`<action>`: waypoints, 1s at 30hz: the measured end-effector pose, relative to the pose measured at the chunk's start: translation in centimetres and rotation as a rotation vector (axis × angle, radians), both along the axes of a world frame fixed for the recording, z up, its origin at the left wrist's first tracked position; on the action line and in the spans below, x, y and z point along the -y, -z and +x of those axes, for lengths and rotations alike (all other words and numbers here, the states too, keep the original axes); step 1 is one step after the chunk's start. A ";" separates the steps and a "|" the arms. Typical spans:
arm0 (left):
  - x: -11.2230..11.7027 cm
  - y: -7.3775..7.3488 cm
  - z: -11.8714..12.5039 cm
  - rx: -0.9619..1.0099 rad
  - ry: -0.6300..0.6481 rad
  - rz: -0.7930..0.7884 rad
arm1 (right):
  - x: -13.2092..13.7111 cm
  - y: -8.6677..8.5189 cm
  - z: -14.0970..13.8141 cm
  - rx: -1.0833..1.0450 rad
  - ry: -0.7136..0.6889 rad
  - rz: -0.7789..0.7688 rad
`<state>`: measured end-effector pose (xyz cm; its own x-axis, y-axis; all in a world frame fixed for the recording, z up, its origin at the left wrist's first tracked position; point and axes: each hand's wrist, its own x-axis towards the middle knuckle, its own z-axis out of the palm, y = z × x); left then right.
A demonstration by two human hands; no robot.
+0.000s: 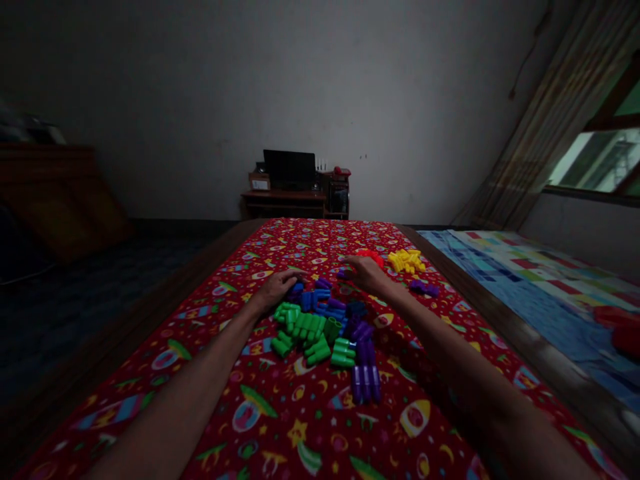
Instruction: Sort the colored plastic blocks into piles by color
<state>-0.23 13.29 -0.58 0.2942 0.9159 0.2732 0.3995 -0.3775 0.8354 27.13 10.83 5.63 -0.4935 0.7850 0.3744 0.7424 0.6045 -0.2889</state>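
Note:
A mixed pile of plastic toy blocks with rounded tube shapes lies on the red patterned cloth. My left hand (279, 288) rests at the far left edge of the pile, fingers stretched out over a blue block (297, 289). On the other side, my right hand (366, 273) has its fingers closed on a purple block (343, 274) at their tips. Between and below the hands are blue blocks (315, 300), green blocks (308, 327) and purple blocks (366, 383). Red blocks (371, 256) are partly hidden behind my right hand.
A yellow block group (407, 261) and a few purple blocks (424, 288) lie right of my right hand. The cloth (270, 407) covers a long table. Beyond it stands a desk with a monitor (289, 169). A bed (520, 267) is at the right, a wooden cabinet (55, 200) at the left.

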 end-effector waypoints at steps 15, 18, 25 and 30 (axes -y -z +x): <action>-0.2 -0.3 0.2 -0.004 -0.015 0.020 | 1.1 1.1 8.2 0.039 0.294 -0.045; -0.1 -0.5 0.3 -0.002 -0.008 0.001 | 1.6 0.8 13.5 0.034 0.562 -0.026; 0.0 -0.6 0.2 -0.028 -0.045 0.014 | 2.2 2.1 19.0 0.027 0.659 -0.061; 0.0 -0.6 0.2 -0.039 -0.059 0.004 | 2.5 0.3 17.0 0.031 0.688 0.002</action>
